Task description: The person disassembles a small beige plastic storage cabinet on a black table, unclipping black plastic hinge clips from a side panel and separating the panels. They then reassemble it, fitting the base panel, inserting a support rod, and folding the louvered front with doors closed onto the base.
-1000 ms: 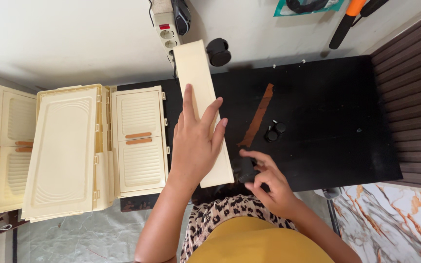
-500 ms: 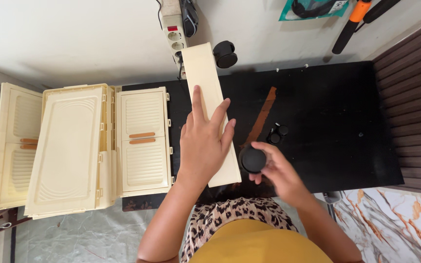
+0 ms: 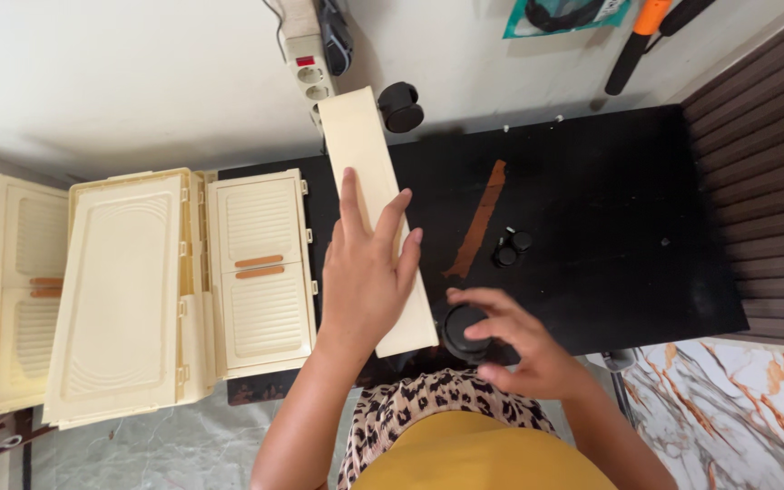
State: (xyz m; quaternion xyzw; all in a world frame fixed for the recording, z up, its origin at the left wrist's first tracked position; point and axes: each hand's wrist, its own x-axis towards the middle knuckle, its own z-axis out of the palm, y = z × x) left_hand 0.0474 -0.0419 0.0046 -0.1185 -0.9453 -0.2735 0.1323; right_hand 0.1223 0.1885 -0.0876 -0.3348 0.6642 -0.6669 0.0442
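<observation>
My left hand (image 3: 367, 272) lies flat, fingers spread, on a long cream plastic panel (image 3: 362, 150) that runs from the near edge of the black table (image 3: 610, 200) to its far edge. My right hand (image 3: 514, 340) grips a black caster wheel (image 3: 461, 328) right beside the panel's near right corner. Whether the wheel touches the panel I cannot tell.
Cream cabinet panels (image 3: 147, 290) with louvred doors lie stacked at the left. A brown strip (image 3: 478, 222) and small black parts (image 3: 510, 249) sit mid-table. Another black caster (image 3: 401, 106), a power strip (image 3: 306, 63) and orange-handled tools (image 3: 641, 36) lie on the floor beyond.
My right hand picked up the black caster wheel and has brought it down to the panel's near right corner. My left hand stayed pressed on the panel.
</observation>
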